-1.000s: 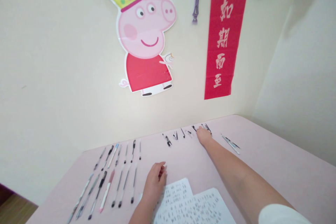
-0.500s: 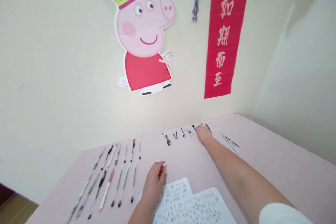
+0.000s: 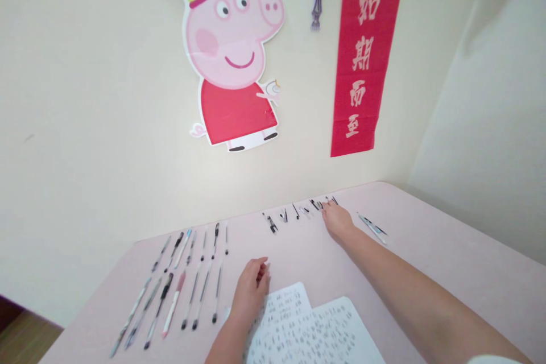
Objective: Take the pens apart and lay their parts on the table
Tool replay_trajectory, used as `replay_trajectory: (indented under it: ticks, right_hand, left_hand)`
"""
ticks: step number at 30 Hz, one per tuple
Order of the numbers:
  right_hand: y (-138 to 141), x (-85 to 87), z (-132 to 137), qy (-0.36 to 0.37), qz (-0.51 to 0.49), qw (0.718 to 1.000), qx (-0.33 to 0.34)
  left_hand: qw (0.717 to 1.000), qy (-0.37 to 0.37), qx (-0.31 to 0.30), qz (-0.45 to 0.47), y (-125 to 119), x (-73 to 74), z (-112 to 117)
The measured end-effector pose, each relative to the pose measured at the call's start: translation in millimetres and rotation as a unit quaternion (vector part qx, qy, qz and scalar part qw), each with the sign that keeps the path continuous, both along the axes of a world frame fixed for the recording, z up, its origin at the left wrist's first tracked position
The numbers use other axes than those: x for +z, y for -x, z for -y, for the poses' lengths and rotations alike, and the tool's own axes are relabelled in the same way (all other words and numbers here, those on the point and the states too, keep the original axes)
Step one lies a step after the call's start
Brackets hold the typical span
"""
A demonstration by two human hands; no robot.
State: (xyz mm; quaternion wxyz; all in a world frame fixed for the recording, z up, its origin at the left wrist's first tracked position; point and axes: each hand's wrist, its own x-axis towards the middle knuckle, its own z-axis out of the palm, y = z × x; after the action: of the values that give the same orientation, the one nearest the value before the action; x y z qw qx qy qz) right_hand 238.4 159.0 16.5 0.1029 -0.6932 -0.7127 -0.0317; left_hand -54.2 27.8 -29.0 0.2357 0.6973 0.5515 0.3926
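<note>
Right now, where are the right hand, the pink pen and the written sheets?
right hand (image 3: 338,220), head view, back of the hand.
pink pen (image 3: 173,306), head view, middle of its barrel.
written sheets (image 3: 328,333), head view, middle of the right-hand page.

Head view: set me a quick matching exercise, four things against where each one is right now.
1 left hand
2 right hand
3 red banner
4 row of pens

A on the wall
B by small pen parts at the table's far edge
C side by side on the table's left part
D at the written sheets' edge

Pairs: 1-D, 2-B, 3-A, 4-C
</note>
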Motion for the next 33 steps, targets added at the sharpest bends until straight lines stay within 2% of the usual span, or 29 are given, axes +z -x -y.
replay_trajectory:
  ticks: [3,6,10,14,18,22,25,28,31,33]
  right_hand:
    - [16,-0.7,36,0.002,-0.008,0.999,0.034]
    - [44,-1.2,77,-0.004,-0.057,0.989,0.133]
    - [82,5.8,120,0.003,-0.077,0.974,0.213]
    - [104,10.0,140,0.030,-0.079,0.967,0.239]
    - [112,-0.8,148,0.031,-0.096,0.966,0.237]
    - [97,-12.8,133,-0.026,-0.114,0.970,0.213]
    - [60,-12.1,100,-0.055,-0.086,0.988,0.114]
    - [14,-5.6,61,-0.031,-0.022,0.999,0.016]
    - [-23,-0.3,31,-0.020,-0.003,1.000,-0.008]
    - [-35,0.4,18,-0.012,0.014,1.000,-0.003]
  left_hand:
    - [1.000,-0.003,0.001,0.000,0,0.2,0]
    - [1.000,-0.001,0.001,-0.009,0,0.8,1]
    - [1.000,-0.010,0.001,-0.026,1,0.7,2]
    - [0.999,-0.012,-0.007,-0.034,1,-0.9,1]
    - [0.999,-0.013,-0.007,-0.032,1,-0.9,2]
    - [0.999,-0.009,-0.005,-0.033,0,0.5,4]
    - [0.999,-0.008,-0.005,-0.031,0,0.0,4]
    - [1.000,-0.007,-0.001,-0.026,0,-1.2,4]
    - [1.000,-0.003,0.002,-0.022,0,-1.3,3]
    - [1.000,-0.003,0.002,-0.020,0,0.1,3]
